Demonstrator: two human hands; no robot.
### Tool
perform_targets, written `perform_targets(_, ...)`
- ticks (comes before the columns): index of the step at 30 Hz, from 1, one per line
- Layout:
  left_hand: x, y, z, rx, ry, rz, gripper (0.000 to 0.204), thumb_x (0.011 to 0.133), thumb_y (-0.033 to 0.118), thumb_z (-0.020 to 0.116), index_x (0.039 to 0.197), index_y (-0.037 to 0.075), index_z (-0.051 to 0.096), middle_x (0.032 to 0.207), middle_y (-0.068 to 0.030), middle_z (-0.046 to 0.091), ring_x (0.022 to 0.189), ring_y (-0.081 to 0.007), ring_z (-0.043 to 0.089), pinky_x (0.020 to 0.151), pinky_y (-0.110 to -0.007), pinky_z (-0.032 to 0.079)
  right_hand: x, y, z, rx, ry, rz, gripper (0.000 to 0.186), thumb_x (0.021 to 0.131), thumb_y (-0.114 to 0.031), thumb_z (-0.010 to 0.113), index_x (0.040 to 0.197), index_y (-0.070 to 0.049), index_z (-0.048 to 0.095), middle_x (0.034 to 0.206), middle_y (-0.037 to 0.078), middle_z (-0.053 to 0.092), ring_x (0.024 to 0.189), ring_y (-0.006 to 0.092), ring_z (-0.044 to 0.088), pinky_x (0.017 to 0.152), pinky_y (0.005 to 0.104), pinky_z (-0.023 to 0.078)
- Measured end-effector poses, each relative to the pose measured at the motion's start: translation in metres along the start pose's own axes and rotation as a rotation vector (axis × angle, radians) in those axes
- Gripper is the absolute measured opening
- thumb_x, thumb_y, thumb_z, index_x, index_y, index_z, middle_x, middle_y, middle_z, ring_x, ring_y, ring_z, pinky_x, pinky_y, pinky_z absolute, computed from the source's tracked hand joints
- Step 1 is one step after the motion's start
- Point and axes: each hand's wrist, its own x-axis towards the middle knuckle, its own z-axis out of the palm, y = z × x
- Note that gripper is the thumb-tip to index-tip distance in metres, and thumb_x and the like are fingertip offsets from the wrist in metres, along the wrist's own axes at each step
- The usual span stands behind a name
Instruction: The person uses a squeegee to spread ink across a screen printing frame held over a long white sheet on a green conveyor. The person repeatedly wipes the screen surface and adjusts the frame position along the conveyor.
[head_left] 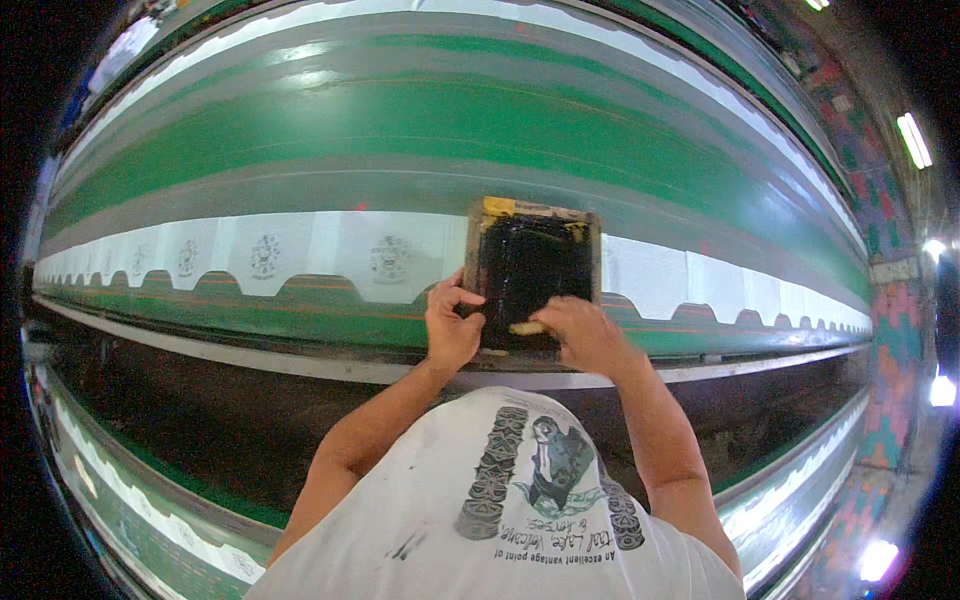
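Observation:
A framed screen [536, 250], black with ink and with yellow along its top edge, lies over a row of white cut pieces [700, 280] on a long green printing table [420, 130]. My left hand [452, 325] grips the screen's left side near the lower corner. My right hand [585, 335] is closed on a small pale yellowish squeegee [525, 327] at the lower part of the inked screen. The pieces left of the screen carry dark printed emblems [264, 256], the nearest one fainter; the piece under the screen is hidden.
A pale rail [250, 355] runs along the table's near edge. Parallel tables with white pieces lie beyond and behind me, such as at lower left [155, 515]. A multicoloured patterned floor [890, 400] and bright tube lights [914, 140] are at the right.

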Motion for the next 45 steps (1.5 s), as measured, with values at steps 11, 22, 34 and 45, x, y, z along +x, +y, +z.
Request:
perform_targets(11,0.009,-0.015,-0.013,-0.13,-0.106,-0.07,0.025,0.098,-0.009,0.071,0.12,0.002,0.073,0.157,-0.0196,0.063,0.136,-0.0236,0.064,0.118,-0.038,0.047,0.098,0.073,-0.023,-0.079,0.389,0.076,0.042,0.092,0.002,0.061,0.129,-0.009,0.078,0.122,0.02,0.075,0.122,0.0428,0.071,0.106,0.0539,0.056)
perform_targets(22,0.014,-0.003,-0.014,-0.171,-0.102,-0.101,0.026,0.093,-0.008,0.072,0.115,0.005,0.076,0.153,-0.0252,0.064,0.138,-0.0342,0.065,0.117,-0.042,0.049,0.044,0.015,0.01,-0.147,0.266,0.114,0.05,0.085,0.002,0.068,0.131,-0.017,0.078,0.116,0.013,0.074,0.111,0.038,0.071,0.1,0.0506,0.058)
perform_targets(34,0.01,0.018,-0.01,0.082,-0.082,-0.111,0.037,0.09,-0.007,0.075,0.125,0.006,0.075,0.158,-0.0207,0.063,0.144,-0.0345,0.061,0.123,-0.045,0.045,-0.023,-0.046,0.05,-0.03,0.273,0.149,0.055,0.081,0.004,0.075,0.133,-0.009,0.076,0.127,0.013,0.074,0.123,0.0373,0.068,0.108,0.0503,0.055)
perform_targets(45,0.006,0.024,0.002,0.163,-0.05,0.027,0.042,0.073,-0.012,0.07,0.109,0.008,0.077,0.153,-0.0237,0.065,0.141,-0.0414,0.059,0.123,-0.048,0.041,-0.082,-0.009,0.084,0.102,0.721,0.364,0.042,0.092,-0.017,0.086,0.132,-0.008,0.076,0.143,0.016,0.067,0.136,0.0452,0.061,0.117,0.0554,0.049)
